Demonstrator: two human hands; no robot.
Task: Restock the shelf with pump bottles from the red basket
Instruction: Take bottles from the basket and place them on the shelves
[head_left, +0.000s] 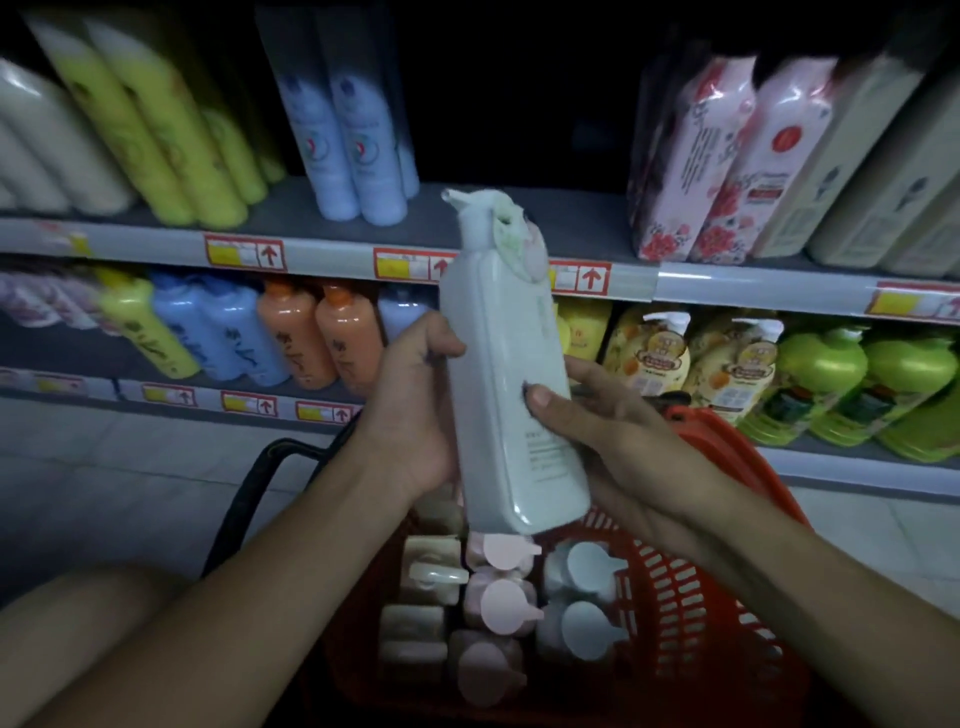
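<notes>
I have the pale pump bottle (506, 374) clasped from both sides: my left hand (415, 410) curls round its left edge, my right hand (597, 415) cups the other side with the thumb pressed on the front face, which I judge steadies it while I turn it to face outward. It stands nearly upright above the red basket (691, 587), pump head level with the upper shelf (332, 249), where a dark gap sits between the blue bottles (353, 145) and the pink floral bottles (696, 166). Its small print is too blurred to read; the shelf tags (244, 253) show only red arrows, and more pump bottles stand in the basket
</notes>
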